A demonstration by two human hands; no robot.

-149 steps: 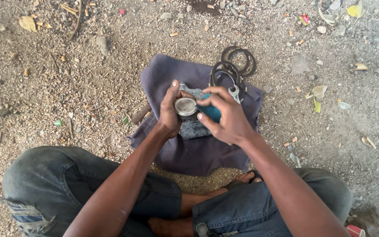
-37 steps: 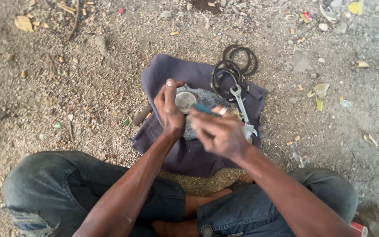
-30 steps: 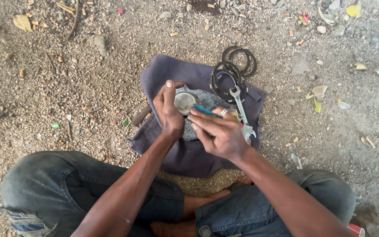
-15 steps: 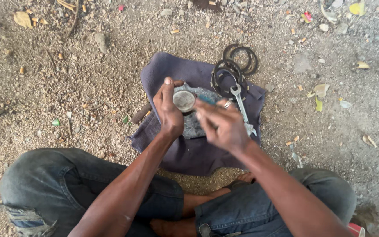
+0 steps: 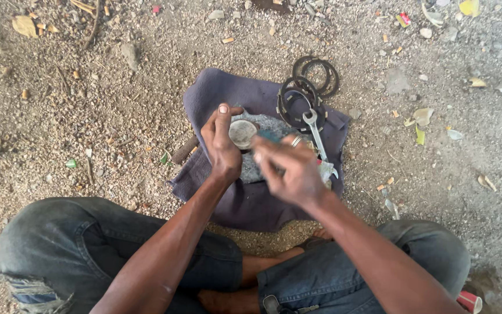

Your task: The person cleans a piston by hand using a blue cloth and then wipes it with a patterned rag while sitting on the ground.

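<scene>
Head view: left hand (image 5: 222, 145) wrapped round a round metal part (image 5: 243, 133), blurred right hand's (image 5: 289, 168) grip unclear.

cloth (image 5: 222, 93): purple-grey | rag (image 5: 268, 125): speckled grey | disc (image 5: 243, 133): pale silver | tool (image 5: 269, 136): teal | rings (image 5: 309, 87): black | spanner (image 5: 315, 132): silver | jeans (image 5: 76, 244): faded dark blue | ground (image 5: 88, 87): grey-brown gravel | leaves (image 5: 419, 125): yellow-green

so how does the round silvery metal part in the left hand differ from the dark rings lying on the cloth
The round silvery metal part looks pale with a closed face; the dark rings are black open hoops. The part is held up in the left hand; the rings lie overlapped at the edge of the purple cloth, untouched. Both are circular.
</scene>
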